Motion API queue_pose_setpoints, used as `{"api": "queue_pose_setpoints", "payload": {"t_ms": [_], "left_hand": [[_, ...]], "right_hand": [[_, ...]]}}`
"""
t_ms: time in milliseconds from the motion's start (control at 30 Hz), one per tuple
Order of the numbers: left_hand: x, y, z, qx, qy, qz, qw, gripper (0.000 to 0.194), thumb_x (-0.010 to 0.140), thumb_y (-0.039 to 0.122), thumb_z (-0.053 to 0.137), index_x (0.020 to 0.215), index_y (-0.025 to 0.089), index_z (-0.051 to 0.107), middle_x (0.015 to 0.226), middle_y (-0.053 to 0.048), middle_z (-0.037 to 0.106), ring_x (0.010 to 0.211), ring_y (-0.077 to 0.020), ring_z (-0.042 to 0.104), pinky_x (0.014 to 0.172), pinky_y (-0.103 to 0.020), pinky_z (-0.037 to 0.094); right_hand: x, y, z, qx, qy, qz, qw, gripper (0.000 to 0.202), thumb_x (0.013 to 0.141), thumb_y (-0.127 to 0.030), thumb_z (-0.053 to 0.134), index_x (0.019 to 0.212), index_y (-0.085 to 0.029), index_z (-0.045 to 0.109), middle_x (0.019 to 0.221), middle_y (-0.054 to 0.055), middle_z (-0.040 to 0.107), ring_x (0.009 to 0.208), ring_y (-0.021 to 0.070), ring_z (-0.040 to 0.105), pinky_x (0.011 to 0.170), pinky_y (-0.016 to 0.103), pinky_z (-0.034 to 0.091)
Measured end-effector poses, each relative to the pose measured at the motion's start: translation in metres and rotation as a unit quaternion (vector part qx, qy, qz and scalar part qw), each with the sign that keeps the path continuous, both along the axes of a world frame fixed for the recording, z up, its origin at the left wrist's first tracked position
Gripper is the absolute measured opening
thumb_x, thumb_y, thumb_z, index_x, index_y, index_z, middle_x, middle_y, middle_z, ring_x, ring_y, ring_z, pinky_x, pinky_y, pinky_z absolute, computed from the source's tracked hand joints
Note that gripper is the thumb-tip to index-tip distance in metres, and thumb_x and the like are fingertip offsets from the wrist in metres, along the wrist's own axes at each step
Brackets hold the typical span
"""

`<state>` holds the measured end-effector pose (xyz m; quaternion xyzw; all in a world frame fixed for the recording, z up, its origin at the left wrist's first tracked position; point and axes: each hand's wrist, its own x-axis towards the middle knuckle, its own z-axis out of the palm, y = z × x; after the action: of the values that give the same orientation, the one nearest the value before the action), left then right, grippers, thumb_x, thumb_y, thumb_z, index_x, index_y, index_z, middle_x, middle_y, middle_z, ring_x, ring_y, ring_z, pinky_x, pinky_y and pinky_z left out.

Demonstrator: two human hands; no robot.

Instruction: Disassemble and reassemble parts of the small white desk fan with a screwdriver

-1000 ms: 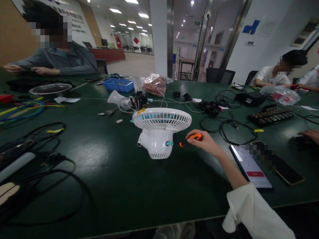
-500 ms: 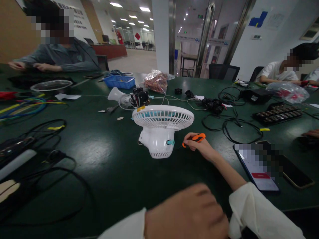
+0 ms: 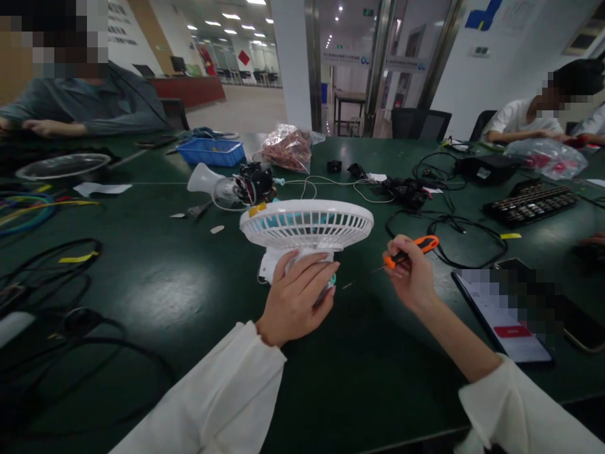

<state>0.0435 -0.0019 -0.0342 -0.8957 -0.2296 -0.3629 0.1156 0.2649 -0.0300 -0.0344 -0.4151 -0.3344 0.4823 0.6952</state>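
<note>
A white fan head (image 3: 307,230) with a slotted guard and light-blue blades lies on the dark green table, its motor housing toward me. My left hand (image 3: 300,293) rests over the housing, fingers wrapped round it. To the right, my right hand (image 3: 411,271) grips an orange and black screwdriver (image 3: 426,243) by its handle. The thin shaft points left and down toward the housing, its tip apart from it. A small teal knob shows at the housing's right side, beside my left fingertips.
Behind the fan are a white horn-shaped part (image 3: 203,180), a blue tray (image 3: 212,152) and a bag (image 3: 287,148). Cables (image 3: 439,221) and phones (image 3: 503,315) lie right; black cables (image 3: 89,321) lie left. Two people sit across the table, another at the far right edge.
My left hand has moved from the near edge up onto the fan's housing. My right hand with the screwdriver has shifted right, away from the fan. The view has turned slightly.
</note>
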Motion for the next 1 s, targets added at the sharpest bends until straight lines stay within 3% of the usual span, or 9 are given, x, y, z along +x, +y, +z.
{"api": "queue_pose_setpoints", "payload": {"t_ms": [367, 567, 767, 1000], "left_hand": [[-0.001, 0.002, 0.001, -0.003, 0.000, -0.009, 1.000, 0.031, 0.082, 0.016, 0.057, 0.112, 0.017, 0.061, 0.108, -0.004, 0.072, 0.108, -0.0213, 0.062, 0.105, -0.046, 0.035], [0.000, 0.003, 0.001, 0.001, -0.004, -0.006, 1.000, 0.029, 0.082, 0.016, 0.058, 0.110, 0.017, 0.063, 0.106, -0.005, 0.072, 0.107, -0.0215, 0.063, 0.105, -0.046, 0.035], [0.000, 0.003, 0.001, -0.004, -0.004, -0.005, 1.000, 0.028, 0.082, 0.016, 0.059, 0.109, 0.016, 0.063, 0.105, -0.005, 0.072, 0.108, -0.0215, 0.062, 0.106, -0.045, 0.033], [0.000, 0.003, 0.002, -0.006, -0.010, -0.009, 1.000, 0.027, 0.081, 0.014, 0.059, 0.108, 0.018, 0.063, 0.103, -0.004, 0.073, 0.106, -0.0214, 0.063, 0.106, -0.045, 0.033]], "right_hand": [[-0.006, -0.001, -0.001, -0.024, 0.128, -0.003, 0.991, 0.023, 0.070, -0.028, 0.068, 0.064, -0.018, 0.048, 0.061, -0.006, 0.041, 0.044, 0.0025, 0.027, 0.039, 0.016, 0.025], [-0.006, -0.007, 0.011, 0.038, 0.150, -0.015, 0.988, 0.021, 0.071, -0.023, 0.067, 0.062, -0.017, 0.050, 0.060, -0.006, 0.043, 0.042, 0.0012, 0.028, 0.038, 0.014, 0.024], [-0.006, -0.016, 0.011, 0.142, -0.003, 0.005, 0.990, 0.018, 0.078, -0.024, 0.064, 0.063, -0.018, 0.055, 0.059, -0.005, 0.045, 0.045, 0.0042, 0.036, 0.040, 0.017, 0.026], [-0.005, -0.021, 0.001, 0.167, -0.212, -0.012, 0.963, 0.021, 0.083, -0.032, 0.060, 0.067, -0.019, 0.057, 0.056, -0.004, 0.045, 0.046, 0.0081, 0.039, 0.043, 0.022, 0.030]]}}
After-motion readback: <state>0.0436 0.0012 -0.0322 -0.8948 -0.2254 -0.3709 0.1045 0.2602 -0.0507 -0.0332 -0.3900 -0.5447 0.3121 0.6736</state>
